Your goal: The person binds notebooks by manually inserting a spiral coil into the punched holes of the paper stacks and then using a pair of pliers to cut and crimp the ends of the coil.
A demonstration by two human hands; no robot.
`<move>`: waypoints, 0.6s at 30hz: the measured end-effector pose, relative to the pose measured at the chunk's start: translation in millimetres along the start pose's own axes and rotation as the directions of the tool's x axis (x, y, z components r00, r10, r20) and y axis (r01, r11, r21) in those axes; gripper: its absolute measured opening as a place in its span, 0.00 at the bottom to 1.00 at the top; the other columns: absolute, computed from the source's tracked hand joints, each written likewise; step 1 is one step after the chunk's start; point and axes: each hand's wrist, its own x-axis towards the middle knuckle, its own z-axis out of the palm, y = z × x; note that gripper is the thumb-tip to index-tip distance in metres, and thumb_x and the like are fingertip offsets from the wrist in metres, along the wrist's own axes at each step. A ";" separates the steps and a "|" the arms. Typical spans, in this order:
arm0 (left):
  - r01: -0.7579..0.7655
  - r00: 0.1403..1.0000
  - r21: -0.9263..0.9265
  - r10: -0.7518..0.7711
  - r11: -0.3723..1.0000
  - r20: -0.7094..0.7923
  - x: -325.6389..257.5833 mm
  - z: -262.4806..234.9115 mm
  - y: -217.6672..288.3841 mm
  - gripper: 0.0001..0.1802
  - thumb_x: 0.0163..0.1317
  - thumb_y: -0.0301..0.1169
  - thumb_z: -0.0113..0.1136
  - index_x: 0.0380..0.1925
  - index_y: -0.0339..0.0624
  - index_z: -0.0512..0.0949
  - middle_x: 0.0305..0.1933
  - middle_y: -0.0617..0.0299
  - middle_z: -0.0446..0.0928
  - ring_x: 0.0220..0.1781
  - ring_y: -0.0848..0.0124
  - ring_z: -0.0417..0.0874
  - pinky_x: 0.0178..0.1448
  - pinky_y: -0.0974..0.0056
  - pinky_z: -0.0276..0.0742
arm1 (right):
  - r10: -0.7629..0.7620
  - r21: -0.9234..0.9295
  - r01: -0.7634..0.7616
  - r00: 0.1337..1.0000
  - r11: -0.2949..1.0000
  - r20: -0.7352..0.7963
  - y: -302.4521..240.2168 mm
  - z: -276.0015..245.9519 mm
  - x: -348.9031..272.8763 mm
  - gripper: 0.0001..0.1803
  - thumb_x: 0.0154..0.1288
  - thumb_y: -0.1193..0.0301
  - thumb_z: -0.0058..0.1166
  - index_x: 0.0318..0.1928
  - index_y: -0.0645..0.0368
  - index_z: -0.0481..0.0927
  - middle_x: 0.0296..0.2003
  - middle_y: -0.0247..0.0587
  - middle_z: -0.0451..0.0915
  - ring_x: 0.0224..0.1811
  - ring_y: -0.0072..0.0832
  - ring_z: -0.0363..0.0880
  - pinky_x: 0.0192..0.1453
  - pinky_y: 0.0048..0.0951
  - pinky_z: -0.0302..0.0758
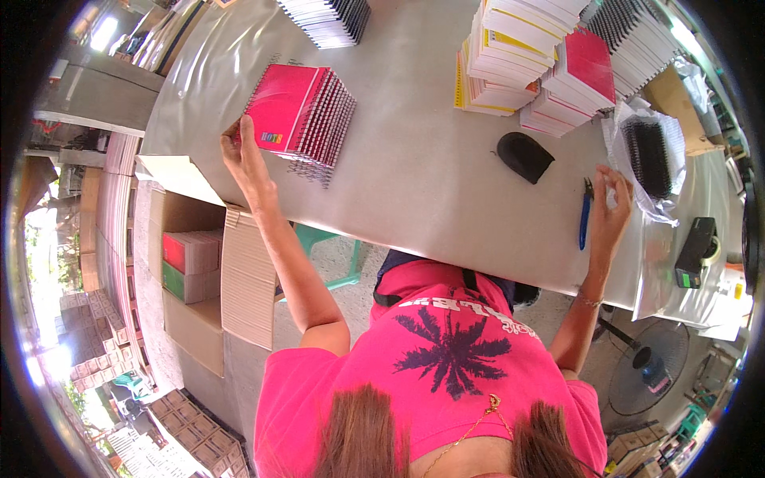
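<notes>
My left hand [243, 155] rests its fingers on the near corner of a stack of pink spiral-bound notebooks [307, 111] lying on the grey table [414, 167]. My right hand [612, 203] hovers with fingers spread beside blue-handled pliers [586, 213] near the table's front edge, at the edge of a clear plastic bag holding black spiral coils [649, 155]. Whether the fingers pinch the bag I cannot tell. A black curved pad [523, 154] lies between the two hands.
Stacks of white, yellow and pink notebooks [542, 56] stand at the back right, another stack [331, 17] at the back centre. An open cardboard box [199, 263] with packed books sits at the left. A black tape dispenser [697, 248] and a floor fan [647, 366] are at the right.
</notes>
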 end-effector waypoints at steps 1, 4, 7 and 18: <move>0.020 1.000 -0.010 -0.019 1.000 0.008 0.4 1.8 0.0 0.20 0.67 0.41 0.61 0.43 0.32 0.76 0.41 0.59 0.76 0.44 0.72 0.74 0.52 0.66 0.70 | -0.001 0.024 0.001 1.000 1.000 -0.006 -2.3 -0.7 8.1 0.10 0.68 0.69 0.57 0.46 0.62 0.82 0.44 0.43 0.81 0.51 0.35 0.76 0.57 0.35 0.71; 0.021 0.999 0.067 -0.023 0.998 0.028 -4.6 6.0 2.5 0.22 0.66 0.44 0.61 0.43 0.32 0.75 0.41 0.59 0.75 0.44 0.71 0.73 0.53 0.65 0.70 | 0.023 0.241 -0.008 0.998 0.971 -0.062 -7.9 4.6 38.0 0.12 0.71 0.68 0.55 0.49 0.61 0.82 0.48 0.41 0.81 0.53 0.29 0.76 0.56 0.32 0.72; -0.010 0.999 0.072 0.006 0.997 0.048 -3.3 0.7 -7.7 0.23 0.66 0.45 0.61 0.43 0.32 0.76 0.42 0.58 0.74 0.45 0.70 0.72 0.55 0.64 0.69 | 0.028 0.432 0.029 0.992 0.901 -0.125 -28.0 8.2 70.0 0.15 0.73 0.66 0.53 0.53 0.61 0.80 0.51 0.40 0.80 0.53 0.26 0.76 0.56 0.29 0.73; -0.124 0.992 0.215 0.117 0.969 0.048 -9.5 0.6 -16.7 0.28 0.67 0.50 0.58 0.48 0.31 0.75 0.48 0.52 0.72 0.49 0.63 0.72 0.56 0.57 0.68 | 0.126 0.299 -0.138 0.990 0.944 0.058 -37.0 34.9 126.8 0.34 0.73 0.45 0.44 0.64 0.61 0.73 0.56 0.39 0.74 0.50 0.25 0.72 0.47 0.26 0.72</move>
